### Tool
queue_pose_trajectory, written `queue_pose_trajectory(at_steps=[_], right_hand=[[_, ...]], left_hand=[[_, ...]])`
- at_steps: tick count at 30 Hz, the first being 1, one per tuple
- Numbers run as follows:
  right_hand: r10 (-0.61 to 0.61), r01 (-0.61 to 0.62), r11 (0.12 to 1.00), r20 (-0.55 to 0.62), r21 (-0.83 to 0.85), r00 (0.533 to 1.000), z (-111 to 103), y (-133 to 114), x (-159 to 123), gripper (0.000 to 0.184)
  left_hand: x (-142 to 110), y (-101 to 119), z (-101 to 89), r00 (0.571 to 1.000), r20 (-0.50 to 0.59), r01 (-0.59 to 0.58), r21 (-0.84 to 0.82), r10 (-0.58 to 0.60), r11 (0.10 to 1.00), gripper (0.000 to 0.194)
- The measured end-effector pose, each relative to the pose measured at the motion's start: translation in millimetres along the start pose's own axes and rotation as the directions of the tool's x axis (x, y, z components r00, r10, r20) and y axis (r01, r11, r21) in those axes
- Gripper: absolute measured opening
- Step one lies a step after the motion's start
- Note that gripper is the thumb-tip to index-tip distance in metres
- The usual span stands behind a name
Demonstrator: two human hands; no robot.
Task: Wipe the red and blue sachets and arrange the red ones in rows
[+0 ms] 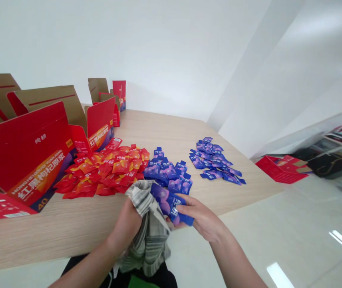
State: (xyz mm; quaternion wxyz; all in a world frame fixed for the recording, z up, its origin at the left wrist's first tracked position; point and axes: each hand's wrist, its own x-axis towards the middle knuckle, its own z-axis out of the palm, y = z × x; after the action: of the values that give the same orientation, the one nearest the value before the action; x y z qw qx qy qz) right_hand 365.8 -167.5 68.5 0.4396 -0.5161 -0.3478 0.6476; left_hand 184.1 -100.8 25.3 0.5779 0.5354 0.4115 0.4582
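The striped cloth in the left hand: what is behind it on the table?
Behind the striped cloth lie red sachets and blue sachets on the wooden table. What lies right under its edge is hidden.

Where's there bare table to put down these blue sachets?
Bare wood on the table lies behind the red sachets, between the two blue sachet piles, and right of your right hand holding blue sachets. It's crowded leftward, at the red cartons, and around your left hand's striped cloth.
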Motion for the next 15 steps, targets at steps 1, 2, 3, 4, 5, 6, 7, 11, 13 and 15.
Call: queue_pose_trajectory(at_steps=[1, 2, 3, 4, 5, 6, 7, 11, 13, 15], right_hand=[[-0.033, 0.034, 0.999, -0.05, 0.021, 0.998, -1.7, -0.4, 1.9, 0.05], [-0.066, 0.068, 0.997, -0.102, 0.019, 0.993, -4.4, -0.6, 4.7, 0.049], [-0.111, 0.111, 0.994, -0.169, -0.005, 0.979, -8.6, -1.4, 9.0, 0.048], [-0.166, 0.159, 0.986, -0.251, -0.045, 0.954, -14.9, -3.5, 15.2, 0.046], [-0.225, 0.202, 0.974, -0.334, -0.102, 0.915, -23.2, -7.3, 23.4, 0.047], [-0.287, 0.234, 0.956, -0.408, -0.177, 0.867, -33.1, -13.1, 33.9, 0.047], [-0.349, 0.244, 0.931, -0.462, -0.272, 0.815, -44.1, -20.6, 46.3, 0.048], [-0.449, 0.095, 0.734, -0.376, -0.672, 0.811, -80.4, -53.3, 108.2, 0.04], [-0.446, 0.049, 0.662, -0.341, -0.748, 0.828, -88.2, -61.4, 137.1, 0.029], [-0.472, 0.009, 0.594, -0.34, -0.804, 0.813, -92.3, -61.7, 156.6, 0.025]], left_hand=[[0.3, -4.7, 2.2, 0.997, -0.081, -0.014, -0.016, 0.012, 1.0, 0.037], [0.9, -9.8, 3.3, 0.993, -0.119, -0.015, -0.024, 0.012, 1.0, 0.037], [1.5, -15.2, 3.6, 0.994, -0.114, -0.005, -0.028, 0.001, 1.0, 0.037], [1.7, -20.2, 3.5, 0.996, -0.086, 0.01, -0.032, -0.013, 0.999, 0.036], [1.4, -24.5, 3.1, 0.998, -0.05, 0.027, -0.034, -0.029, 0.999, 0.035], [0.8, -27.7, 2.7, 0.999, -0.012, 0.047, -0.028, -0.048, 0.998, 0.034], [0.0, -29.6, 2.4, 0.998, 0.016, 0.066, -0.013, -0.066, 0.998, 0.034], [1.2, -25.6, 1.3, 0.996, 0.023, 0.082, 0.065, -0.084, 0.994, 0.036], [6.4, -23.0, -1.0, 0.997, 0.051, 0.059, 0.077, -0.063, 0.995, 0.033], [13.0, -25.2, -5.9, 0.998, 0.058, 0.031, 0.083, -0.036, 0.996, 0.03]])
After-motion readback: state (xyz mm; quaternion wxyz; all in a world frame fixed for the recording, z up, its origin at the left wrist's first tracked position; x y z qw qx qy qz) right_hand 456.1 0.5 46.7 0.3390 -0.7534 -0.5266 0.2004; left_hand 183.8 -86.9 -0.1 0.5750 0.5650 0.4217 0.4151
